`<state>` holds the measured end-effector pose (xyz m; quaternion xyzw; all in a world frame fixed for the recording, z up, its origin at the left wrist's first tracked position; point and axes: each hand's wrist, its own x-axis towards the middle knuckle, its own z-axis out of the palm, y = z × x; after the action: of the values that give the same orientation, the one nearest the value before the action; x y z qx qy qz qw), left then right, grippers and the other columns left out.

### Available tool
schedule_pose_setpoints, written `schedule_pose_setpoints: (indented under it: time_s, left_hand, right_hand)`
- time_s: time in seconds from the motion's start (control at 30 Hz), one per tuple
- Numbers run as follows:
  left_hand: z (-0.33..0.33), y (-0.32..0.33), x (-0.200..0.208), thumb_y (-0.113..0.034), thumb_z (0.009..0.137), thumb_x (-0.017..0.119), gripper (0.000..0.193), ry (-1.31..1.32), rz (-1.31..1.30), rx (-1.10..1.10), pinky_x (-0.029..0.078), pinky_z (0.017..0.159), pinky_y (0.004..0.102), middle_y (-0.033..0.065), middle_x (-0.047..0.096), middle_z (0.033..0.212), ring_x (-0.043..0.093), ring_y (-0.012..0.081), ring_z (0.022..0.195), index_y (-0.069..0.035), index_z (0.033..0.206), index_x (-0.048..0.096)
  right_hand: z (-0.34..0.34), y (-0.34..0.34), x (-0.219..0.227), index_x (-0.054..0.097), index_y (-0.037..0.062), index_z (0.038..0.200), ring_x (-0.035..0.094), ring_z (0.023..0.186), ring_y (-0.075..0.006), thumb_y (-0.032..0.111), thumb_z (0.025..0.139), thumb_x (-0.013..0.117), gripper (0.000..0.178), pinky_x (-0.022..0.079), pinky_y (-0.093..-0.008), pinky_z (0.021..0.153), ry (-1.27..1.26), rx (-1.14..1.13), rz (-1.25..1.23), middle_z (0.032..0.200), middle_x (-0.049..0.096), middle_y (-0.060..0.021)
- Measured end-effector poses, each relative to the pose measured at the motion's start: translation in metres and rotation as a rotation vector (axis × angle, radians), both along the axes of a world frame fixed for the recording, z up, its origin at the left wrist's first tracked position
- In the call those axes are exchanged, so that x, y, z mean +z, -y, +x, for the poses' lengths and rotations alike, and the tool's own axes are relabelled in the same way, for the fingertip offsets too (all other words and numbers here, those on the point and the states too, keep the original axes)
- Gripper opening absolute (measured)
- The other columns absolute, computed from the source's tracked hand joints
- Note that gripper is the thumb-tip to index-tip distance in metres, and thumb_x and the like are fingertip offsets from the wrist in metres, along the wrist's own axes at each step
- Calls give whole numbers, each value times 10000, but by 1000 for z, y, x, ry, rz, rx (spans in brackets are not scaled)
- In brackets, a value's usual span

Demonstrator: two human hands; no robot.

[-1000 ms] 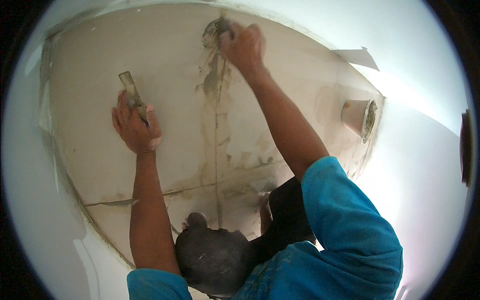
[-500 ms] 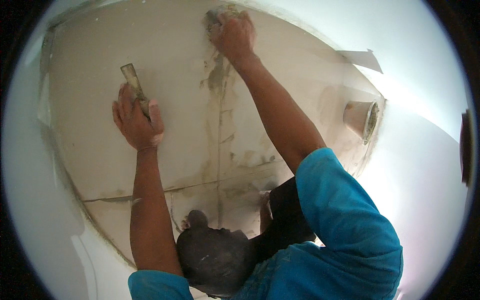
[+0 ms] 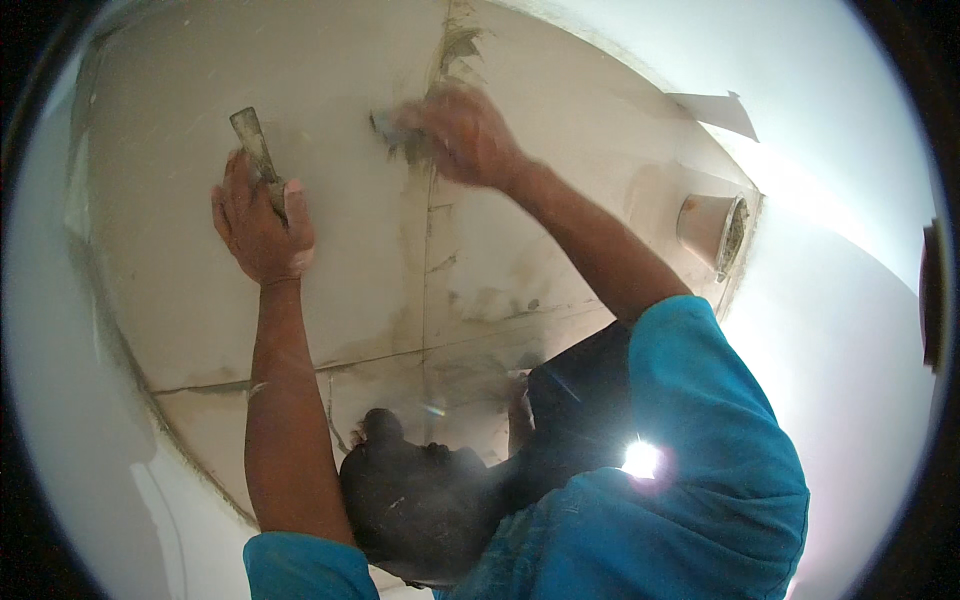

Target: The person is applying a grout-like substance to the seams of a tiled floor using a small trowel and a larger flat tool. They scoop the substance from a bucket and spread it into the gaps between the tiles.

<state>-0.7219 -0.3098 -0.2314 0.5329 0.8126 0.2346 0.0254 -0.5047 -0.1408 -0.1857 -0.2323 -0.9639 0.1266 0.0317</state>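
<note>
My left hand (image 3: 262,225) rests palm down on the large beige tiles (image 3: 340,300), its thumb and fingers around a narrow flat scraper (image 3: 252,140) smeared with grey paste. Further up and to the right, my right hand (image 3: 465,135) is closed beside the joint line (image 3: 428,260). A small grey, flat-looking thing sticks out leftward from its fingers; motion blur hides its kind. Smears of dark grey paste (image 3: 462,48) lie along the joint beyond the right hand.
A tilted bucket (image 3: 706,230) with grey paste at its mouth is at the right edge of the tiles. White surfaces (image 3: 850,150) border the tiled area. A dark rounded shape (image 3: 425,510) and my blue sleeves (image 3: 700,400) fill the lower part.
My right hand has come nearer and swung slightly leftward, uncovering paste smears at the top of the joint. My left hand still holds the scraper in nearly the same spot.
</note>
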Motion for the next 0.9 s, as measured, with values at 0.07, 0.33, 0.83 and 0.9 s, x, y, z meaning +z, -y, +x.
schedule_pose_setpoints:
  time_s: [0.07,0.33,0.83,0.9]
  left_hand:
    - [-1,0,-1,-422,896,423,502,23,1,35,155,1134,455,117,443,1374,338,220,1341,10,975,664]
    - [0,-3,-2,-403,920,444,503,-16,67,-10,178,1124,461,156,441,1380,375,282,1312,2,1207,522]
    - [7,-6,-10,-456,930,380,538,-24,66,-5,164,1129,465,122,435,1383,353,237,1333,-3,1049,645]
    - [0,-1,-9,-454,931,383,536,-18,52,15,167,1128,467,122,438,1379,358,240,1330,-1,1041,646]
  right_hand:
    - [15,14,3,615,148,1129,583,935,-280,64,774,643,365,447,-411,867,-45,-82,-83,979,641,-78]
    - [13,-117,6,615,46,1115,596,922,-332,177,864,568,287,473,-427,814,-102,-612,88,983,650,-166]
    - [-2,-1,-25,609,103,1145,607,899,-296,198,771,644,387,522,-413,655,146,-562,456,917,668,-128]
    - [-13,22,-19,611,103,1143,607,892,-297,193,768,644,387,520,-428,652,113,-453,359,903,660,-123]
